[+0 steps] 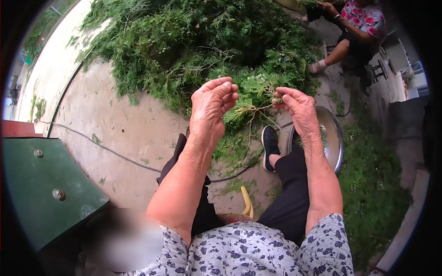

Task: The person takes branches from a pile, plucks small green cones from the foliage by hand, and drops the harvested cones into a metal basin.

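My left hand is raised in front of the green heap, its fingers curled and thumb pressed to the index finger; whether anything is between them is too small to tell. To its right, my right hand pinches small pale cones between thumb and fingers. A leafy sprig with bare brown stems lies between the two hands, reaching toward the right fingertips. Beyond both hands rises a large heap of green conifer branches. Below my right hand, a metal basin is partly hidden by my forearm.
A co-worker sits at the upper right beside the heap. A green metal surface with bolts is at the left. A dark cable crosses the floor. More greenery lies at the right, and a yellow handle stands between my legs.
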### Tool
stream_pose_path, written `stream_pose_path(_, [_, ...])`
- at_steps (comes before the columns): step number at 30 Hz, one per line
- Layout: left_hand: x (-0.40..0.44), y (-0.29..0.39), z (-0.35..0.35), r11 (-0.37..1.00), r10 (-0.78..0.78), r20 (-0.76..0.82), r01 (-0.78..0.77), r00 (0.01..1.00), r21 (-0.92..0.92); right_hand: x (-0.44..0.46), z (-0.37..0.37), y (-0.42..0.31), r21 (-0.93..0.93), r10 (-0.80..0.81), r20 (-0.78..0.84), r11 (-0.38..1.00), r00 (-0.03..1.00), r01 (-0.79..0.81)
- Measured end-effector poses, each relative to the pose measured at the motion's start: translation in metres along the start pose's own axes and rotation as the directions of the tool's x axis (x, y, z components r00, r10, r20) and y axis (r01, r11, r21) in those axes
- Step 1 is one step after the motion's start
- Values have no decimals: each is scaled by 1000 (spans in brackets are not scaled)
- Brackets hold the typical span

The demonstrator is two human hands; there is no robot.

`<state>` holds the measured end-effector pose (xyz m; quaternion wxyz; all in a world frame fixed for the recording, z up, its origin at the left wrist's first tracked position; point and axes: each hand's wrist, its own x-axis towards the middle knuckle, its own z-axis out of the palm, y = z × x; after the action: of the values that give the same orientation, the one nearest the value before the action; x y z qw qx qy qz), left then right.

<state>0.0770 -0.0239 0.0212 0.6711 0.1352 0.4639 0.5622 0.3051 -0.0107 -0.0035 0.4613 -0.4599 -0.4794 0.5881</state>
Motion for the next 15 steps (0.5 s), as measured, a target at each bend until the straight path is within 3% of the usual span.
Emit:
stream_pose_path(2, [0,-4,4,1000,-8,16,8,1000,2,-7,8,-19,13,-50,20,999,999,50])
stream_pose_path(4, [1,-7,10,999,-9,35,8,999,34,-13,17,-32,-227,-206,45,951,978,211])
stream_pose_path(6, [4,-12,13,1000,-24,73,25,997,-8,-19,27,-39,-325,-347,132,870,928,372])
stream_pose_path(9, [12,-15,15,983,-131,119,144,984,-109,-32,43,-41,-281,-433,85,854,897,439])
stream_pose_path(12, [17,-16,18,950,-182,169,217,969,-224,-41,51,-43,-329,-501,168,783,849,527])
stream_pose_path(15, [24,-18,21,907,-213,228,279,950,-316,-50,60,-37,-255,-477,218,815,852,521])
